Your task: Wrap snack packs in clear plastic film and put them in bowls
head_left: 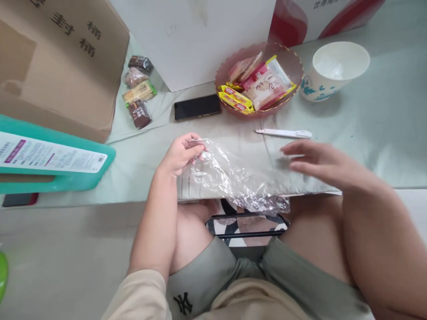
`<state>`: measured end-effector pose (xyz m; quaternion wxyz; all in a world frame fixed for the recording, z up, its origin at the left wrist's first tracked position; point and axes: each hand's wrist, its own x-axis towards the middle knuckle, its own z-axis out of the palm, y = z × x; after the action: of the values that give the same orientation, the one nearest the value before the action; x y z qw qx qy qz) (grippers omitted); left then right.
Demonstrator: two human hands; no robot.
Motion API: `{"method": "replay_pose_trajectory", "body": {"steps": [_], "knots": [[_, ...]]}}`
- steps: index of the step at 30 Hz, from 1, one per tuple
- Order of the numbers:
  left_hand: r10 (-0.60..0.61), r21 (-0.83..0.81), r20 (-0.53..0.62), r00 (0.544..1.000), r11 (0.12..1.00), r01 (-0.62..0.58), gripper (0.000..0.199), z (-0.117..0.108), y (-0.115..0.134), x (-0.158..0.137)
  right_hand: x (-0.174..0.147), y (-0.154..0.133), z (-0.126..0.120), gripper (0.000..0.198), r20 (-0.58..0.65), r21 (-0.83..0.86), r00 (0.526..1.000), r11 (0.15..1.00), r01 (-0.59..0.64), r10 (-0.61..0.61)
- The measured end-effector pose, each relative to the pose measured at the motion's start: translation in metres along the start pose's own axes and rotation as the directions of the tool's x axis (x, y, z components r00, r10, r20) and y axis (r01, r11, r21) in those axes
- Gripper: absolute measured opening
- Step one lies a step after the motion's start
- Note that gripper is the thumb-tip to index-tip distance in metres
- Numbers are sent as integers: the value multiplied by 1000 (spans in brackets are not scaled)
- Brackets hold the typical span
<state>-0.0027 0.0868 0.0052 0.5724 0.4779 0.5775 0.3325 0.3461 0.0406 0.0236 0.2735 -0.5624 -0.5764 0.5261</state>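
Crumpled clear plastic wrap (233,180) droops from my left hand (187,153), whose fingers pinch its upper left end. The lower right part of the wrap hangs over the table's front edge. My right hand (316,162) hovers to the right of the wrap, apart from it, with fingers stretched out and nothing in them. Just beyond that hand lies a white utility knife (283,133), its blade end pointing left. Behind the wrap are a black phone (197,108) and a pink scalloped bowl (260,112) holding packaged snacks, among them a pink-and-white packet (267,84).
A white paper tub (340,66) with blue leaves stands right of the bowl. Several small wrapped snacks (138,91) lie by a cardboard box (60,71) at left. In front of that box is a teal handled object (100,171) with a label. A white box (196,40) stands behind.
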Motion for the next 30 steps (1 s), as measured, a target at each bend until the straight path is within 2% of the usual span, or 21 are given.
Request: {"method": "replay_pose_trajectory", "body": {"steps": [2,3,5,6,8,9,10,12,13,15,18,19,21,23,24,27,29,30], "knots": [[-20,11,79,997,1000,20,34,8,2,2,4,-11,6,35,-91,87,994,994,66,-58],[-32,20,130,991,999,29,34,12,4,2,9,-16,14,37,-80,135,994,987,83,-72],[-49,38,239,970,998,41,37,20,8,3,23,-23,37,49,51,188,997,981,53,-64],[-48,40,279,959,998,38,39,22,10,4,30,-24,50,46,131,140,990,990,28,-46],[-14,-6,295,956,1000,17,46,22,14,6,40,-22,68,21,309,-6,951,1000,19,-17],[18,-67,266,964,998,0,51,20,15,8,43,-19,73,12,335,-49,942,998,28,-10],[54,-154,216,975,988,-21,53,18,15,9,44,-16,75,10,325,-59,946,998,30,-9],[85,-336,118,989,941,-41,54,16,13,11,43,-11,72,14,196,27,981,1000,8,-13],[78,-402,103,992,915,-30,56,17,11,11,42,-10,69,15,118,97,993,995,1,-12],[45,-454,167,985,890,36,65,26,5,10,40,-9,65,21,0,230,1000,973,24,-25],[-1,-360,322,947,925,123,71,49,-2,7,41,-9,66,23,-82,319,993,942,106,-85],[-15,-303,329,944,945,121,66,56,-2,6,42,-8,67,21,-101,314,989,940,136,-109],[-27,-201,272,962,976,84,55,64,-2,6,43,-6,69,16,-165,259,973,945,198,-158],[-25,-173,214,976,983,63,53,66,0,6,43,-3,69,13,-245,198,950,949,245,-194],[-35,-189,221,975,979,78,57,65,1,7,43,-2,69,13,-278,188,939,947,259,-201],[-93,-221,346,934,959,178,76,64,4,7,43,-1,68,13,-302,242,927,923,299,-221],[-109,-185,401,910,963,197,74,66,5,7,43,-1,67,12,-288,278,927,905,322,-241],[-101,-164,397,912,970,179,69,68,5,7,43,-1,67,10,-289,288,926,901,324,-241]]}}
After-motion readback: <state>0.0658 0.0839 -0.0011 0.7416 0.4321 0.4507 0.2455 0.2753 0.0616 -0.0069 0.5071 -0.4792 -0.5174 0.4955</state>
